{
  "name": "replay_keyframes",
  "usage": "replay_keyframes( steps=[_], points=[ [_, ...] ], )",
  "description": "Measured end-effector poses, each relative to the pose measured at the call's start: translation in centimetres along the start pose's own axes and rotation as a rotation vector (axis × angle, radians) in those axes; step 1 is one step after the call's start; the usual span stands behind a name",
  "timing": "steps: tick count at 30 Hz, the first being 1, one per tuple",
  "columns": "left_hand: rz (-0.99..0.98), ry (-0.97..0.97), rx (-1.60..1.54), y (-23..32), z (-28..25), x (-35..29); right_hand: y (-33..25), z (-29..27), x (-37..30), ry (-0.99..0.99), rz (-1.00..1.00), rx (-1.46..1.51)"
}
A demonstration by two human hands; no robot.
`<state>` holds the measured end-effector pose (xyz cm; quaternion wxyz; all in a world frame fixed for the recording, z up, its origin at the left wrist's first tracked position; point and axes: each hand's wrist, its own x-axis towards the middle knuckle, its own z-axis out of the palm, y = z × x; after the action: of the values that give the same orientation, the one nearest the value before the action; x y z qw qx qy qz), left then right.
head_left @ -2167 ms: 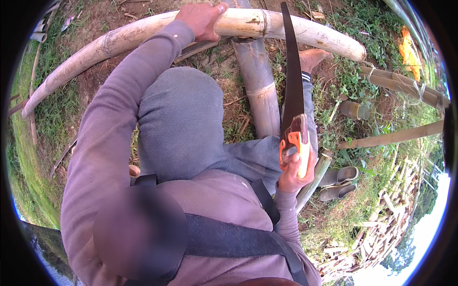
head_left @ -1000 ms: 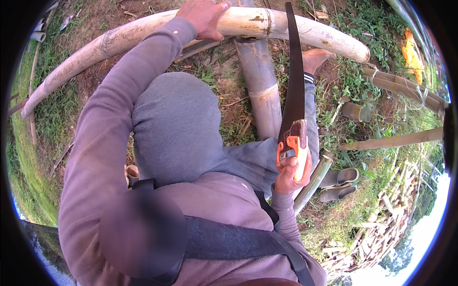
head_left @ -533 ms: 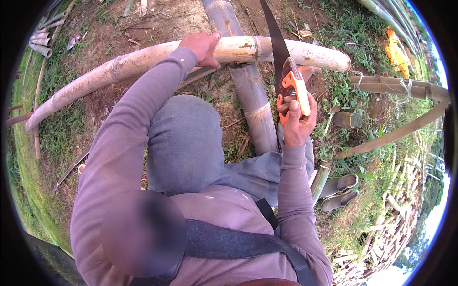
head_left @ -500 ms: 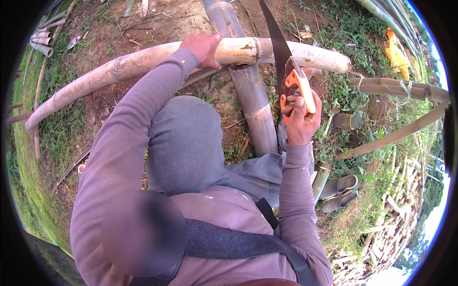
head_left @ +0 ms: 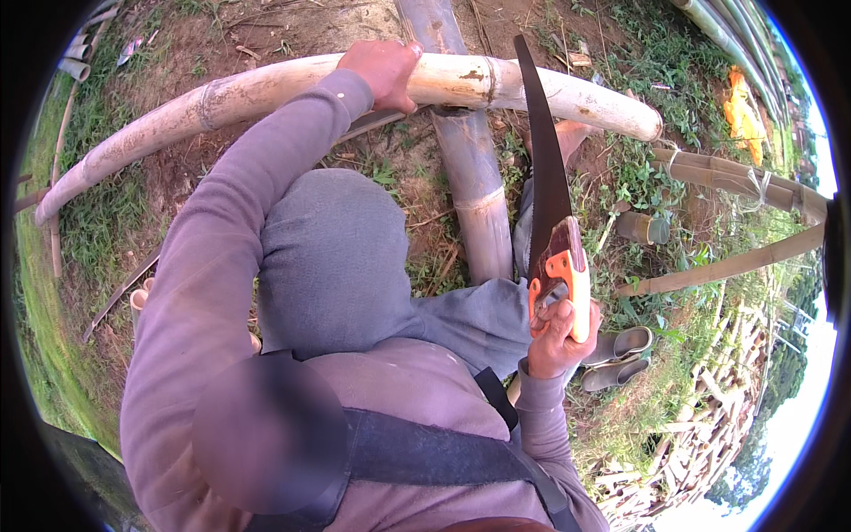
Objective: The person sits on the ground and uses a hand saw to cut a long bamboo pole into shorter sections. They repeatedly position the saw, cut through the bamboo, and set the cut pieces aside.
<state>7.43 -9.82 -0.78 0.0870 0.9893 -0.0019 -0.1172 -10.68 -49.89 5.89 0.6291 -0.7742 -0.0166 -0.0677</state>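
A thick pale bamboo pole [head_left: 266, 87] lies crosswise over a darker bamboo log [head_left: 479, 168]. Fingers wrapped over its top, my left hand [head_left: 385, 73] grips the pole just left of where the two cross. My right hand [head_left: 560, 341] holds a handsaw [head_left: 551, 191] by its orange handle, off to the right of my bent knee. The dark blade points away from me, and its tip overlaps the pale pole in the picture, right of a node. Whether the teeth touch the bamboo, I cannot tell.
A bare foot [head_left: 572, 142] shows under the pole's right part. To the right are tied bamboo pieces [head_left: 736, 177], a short bamboo stub [head_left: 643, 228], boots [head_left: 620, 359] and a yellow cloth-like thing [head_left: 743, 115]. Cut bamboo pieces [head_left: 700, 408] are heaped at lower right.
My right hand has drawn the saw back toward my body, so the handle is nearer and the blade tip lower. My left hand keeps its grip on the bamboo pole.
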Motion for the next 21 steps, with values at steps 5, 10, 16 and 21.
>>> replay_keyframes(
  steps=[5,10,16,21],
  points=[
    [0.026,0.030,0.013,-0.2,0.2,0.7,1.2,11.1,15.4,-0.045,0.005,0.071],
    [0.021,0.095,0.018,-0.4,1.0,0.0,2.1,8.4,10.7,-0.030,0.022,-0.007],
    [-0.020,-0.030,0.027,-0.1,-0.3,0.3,2.5,-0.7,-1.2,-0.013,-0.028,-0.057],
    [0.023,0.060,0.005,0.0,0.8,0.9,5.0,10.0,13.1,0.014,-0.072,0.041]
  ],
)
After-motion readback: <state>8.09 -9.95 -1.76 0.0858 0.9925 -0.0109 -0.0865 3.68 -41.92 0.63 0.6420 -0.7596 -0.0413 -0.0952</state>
